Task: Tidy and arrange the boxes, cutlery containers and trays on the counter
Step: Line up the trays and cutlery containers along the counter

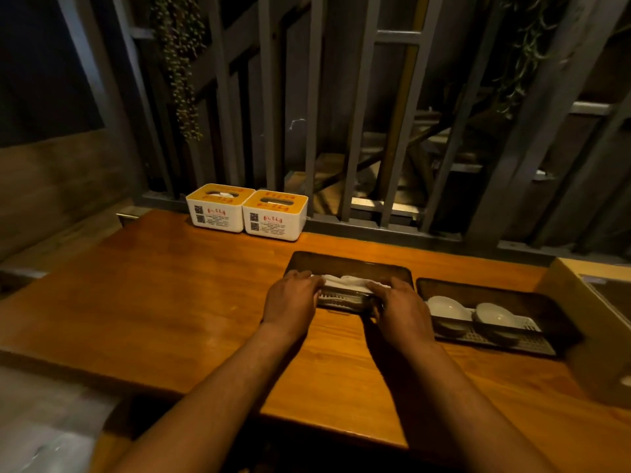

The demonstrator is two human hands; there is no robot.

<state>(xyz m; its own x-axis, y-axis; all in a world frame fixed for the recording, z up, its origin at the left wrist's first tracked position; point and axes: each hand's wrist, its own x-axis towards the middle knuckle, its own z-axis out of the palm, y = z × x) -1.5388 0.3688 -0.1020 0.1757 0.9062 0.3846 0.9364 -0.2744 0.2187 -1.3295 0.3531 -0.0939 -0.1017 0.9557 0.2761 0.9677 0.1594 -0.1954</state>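
A broad wooden counter (153, 302), warm orange-brown with a smooth, faintly glossy grain, filled the lower half of the frame. At centre sat a dark rectangular cutlery container (348, 268) with rounded corners and a slatted, ribbed front wall; white folded napkins (345, 281), soft and creased, lay inside it. The left hand (290, 302) gripped the container's near left end, fingers curled over the rim onto the napkins. The right hand (399, 308) held the near right end in the same way, fingers bent over the edge and thumb low against the front wall. Both forearms reached up from the bottom of the frame.

Just to the right, apart by a narrow gap, lay a second dark tray (546, 302) of similar shape with a grid-like pale liner, holding two round, glossy white bowls (447, 307) side by side. Toward the upper left of the counter, against the back edge, two white plastic tissue boxes (218, 216) with orange-yellow lids, oval slots and printed red lettering stood touching each other. At the right edge of the frame a plain cardboard box (594, 329) showed its matte brown side. Behind the counter rose grey metal bars (314, 114), and trailing green plants (181, 70) hung at the upper left.
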